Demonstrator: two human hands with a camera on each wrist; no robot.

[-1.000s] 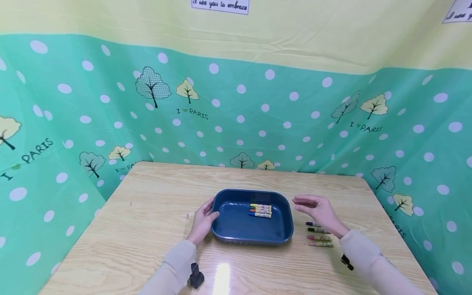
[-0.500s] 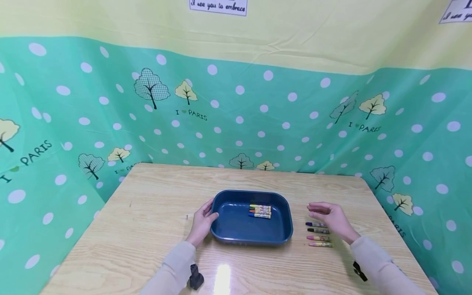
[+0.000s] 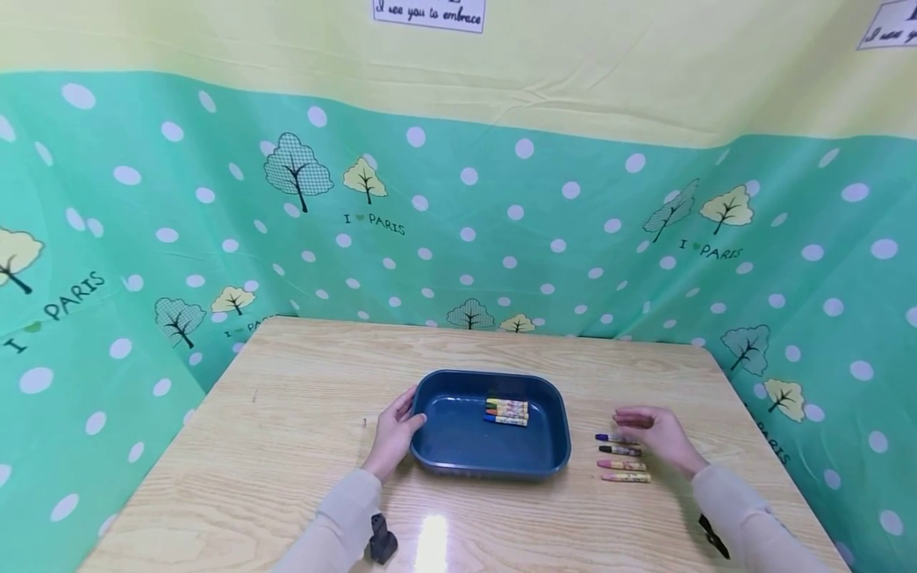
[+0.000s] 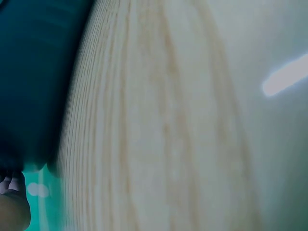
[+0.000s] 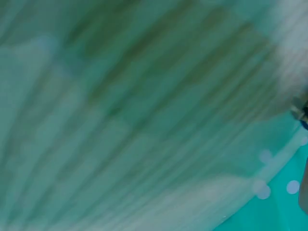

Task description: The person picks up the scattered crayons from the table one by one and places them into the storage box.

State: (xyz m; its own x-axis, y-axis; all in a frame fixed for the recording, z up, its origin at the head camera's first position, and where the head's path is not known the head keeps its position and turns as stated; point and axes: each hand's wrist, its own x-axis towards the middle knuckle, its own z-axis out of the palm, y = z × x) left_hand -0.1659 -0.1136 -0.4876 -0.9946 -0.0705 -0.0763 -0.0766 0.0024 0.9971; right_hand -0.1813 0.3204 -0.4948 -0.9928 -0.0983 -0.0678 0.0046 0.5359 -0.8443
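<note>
My left hand (image 3: 392, 436) holds the left side of a dark blue rectangular tray (image 3: 490, 468), its thumb over the rim. Inside the tray several crayons, among them a blue-tipped crayon (image 3: 505, 419), lie side by side right of centre. On the table right of the tray, a column of crayons runs front to back: a dark purple crayon (image 3: 604, 438), a black crayon (image 3: 619, 450), a pink crayon (image 3: 620, 465) and a light pink crayon (image 3: 626, 477). Over the purple one's right end is my right hand (image 3: 661, 438), fingers loosely bent; contact is unclear.
The wooden table (image 3: 301, 446) has a polka-dot curtain (image 3: 444, 199) behind it and at both sides. A black wrist device (image 3: 382, 539) sits by the left sleeve, another black wrist device (image 3: 712, 537) by the right one. Both wrist views are mostly blurred table surface.
My right hand has moved from beside the tray's right wall rightward and down to the dark purple crayon. The left hand, the tray and the crayons have stayed where they were.
</note>
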